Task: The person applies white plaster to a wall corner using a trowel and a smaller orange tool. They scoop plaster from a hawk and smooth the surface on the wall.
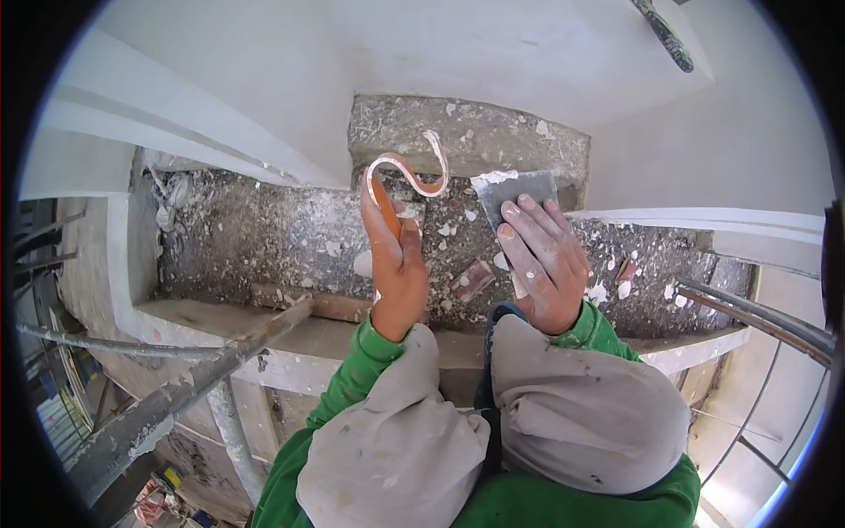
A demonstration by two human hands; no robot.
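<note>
Left hand grips an orange-handled tool with a curl of white plaster hanging off its tip; right hand clamps a putty knife, blade smeared white, both over the ledge's far edge by the wall. Wall above looks skimmed smooth. The ledge and the grey patch at its far edge remain bare and spattered, so I'd judge that part unfinished.
</note>
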